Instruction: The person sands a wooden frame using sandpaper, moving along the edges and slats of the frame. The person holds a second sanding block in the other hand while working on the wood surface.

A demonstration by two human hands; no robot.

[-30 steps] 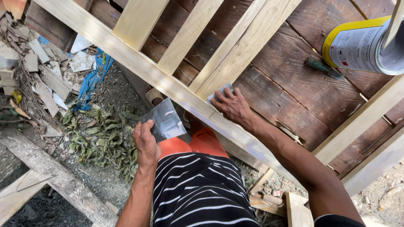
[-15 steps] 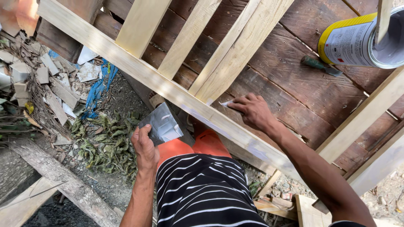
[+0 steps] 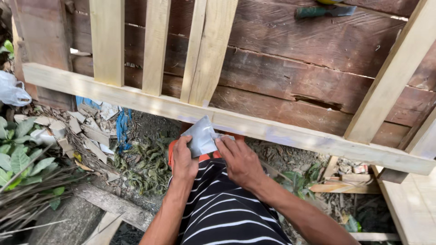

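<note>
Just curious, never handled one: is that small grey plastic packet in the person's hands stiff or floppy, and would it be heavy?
The small grey plastic packet looks floppy: its film creases and bends where the left hand pinches it. It is probably light, since fingertips alone hold it up. The right hand grips its edge, and the glossy film might be a little slippery.

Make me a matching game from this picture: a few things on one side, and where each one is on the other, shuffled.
Things:
1. grey pouch
2. white plastic bag
3. green-handled tool
4. blue scrap

Places:
A. on the dark planks at the top
B. among the rubble under the pale beam
C. held between the left hand and the right hand
D. at the far left edge

Pairs: 1-C, 2-D, 3-A, 4-B
</note>
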